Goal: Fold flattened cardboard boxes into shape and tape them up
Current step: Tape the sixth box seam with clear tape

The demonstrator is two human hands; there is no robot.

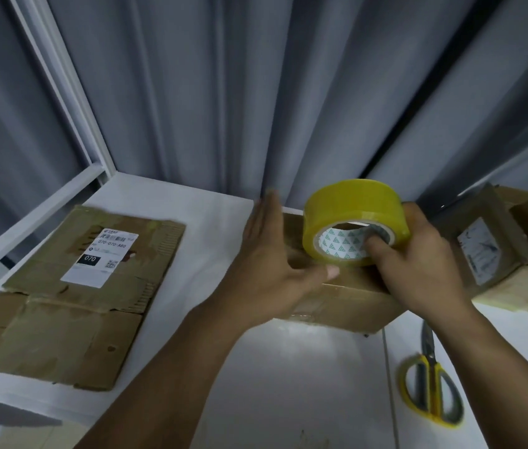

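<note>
The box (347, 296) sits by the worktop's (305, 367) far edge. The right hand's (418, 270) grip pinches the tape roll (353, 205) on top; the left hand (272, 254), fingers straight, braces its left end.

HEAD VIEW: A wide-angle camera worn on the head looks forward and down across a white table (288, 367) toward a grey curtain (256, 92). It sits close. Both forearms rise from the bottom edge, with the left hand (272, 264), right hand (424, 273), tape (350, 202) and box (347, 303) at centre. Flat cardboard (71, 296) reaches the left edge and scissors (431, 384) lie lower right. The curtain's folds fan outward.
</note>
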